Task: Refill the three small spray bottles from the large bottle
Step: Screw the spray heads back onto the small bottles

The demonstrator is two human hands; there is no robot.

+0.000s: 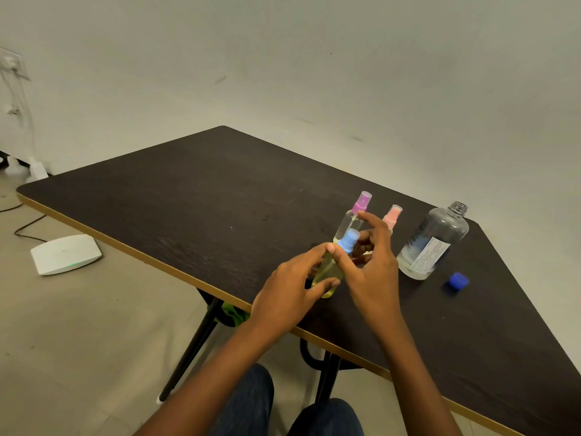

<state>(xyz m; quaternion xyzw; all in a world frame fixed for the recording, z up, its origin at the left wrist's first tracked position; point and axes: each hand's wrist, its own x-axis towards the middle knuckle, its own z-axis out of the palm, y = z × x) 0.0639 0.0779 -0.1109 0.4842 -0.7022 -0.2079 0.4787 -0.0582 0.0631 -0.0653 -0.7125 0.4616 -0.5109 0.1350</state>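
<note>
Hands: both reach forward over the near edge of the bench, forearms bare, meeting around one small spray bottle.
Left hand (292,286): curled around the yellowish body of the blue-capped spray bottle (333,265), thumb low on the front, fingers wrapped behind, clamped on it.
Right hand (369,262): thumb and a fingertip pinched on the blue cap (349,240); the remaining fingers spread upward and loose.
Held bottle: tilted, cap leaning away to the right, base just above the bench near its front edge (contact with the surface cannot be told).
Purple-capped spray bottle (353,220): standing just behind the hands, clear body, cap on.
Pink-capped spray bottle (392,217): beside the purple one, mostly hidden by the right fingers.
Large bottle (432,243): to the right, open at the neck, nearly empty, apart from the hands.
Blue lid (457,281): lying on the bench near the large bottle's base.
Bench (195,209): dark top, pale trim; its left and far parts are bare.
Floor: a white flat device (65,253) with a cable lies left of the bench.
</note>
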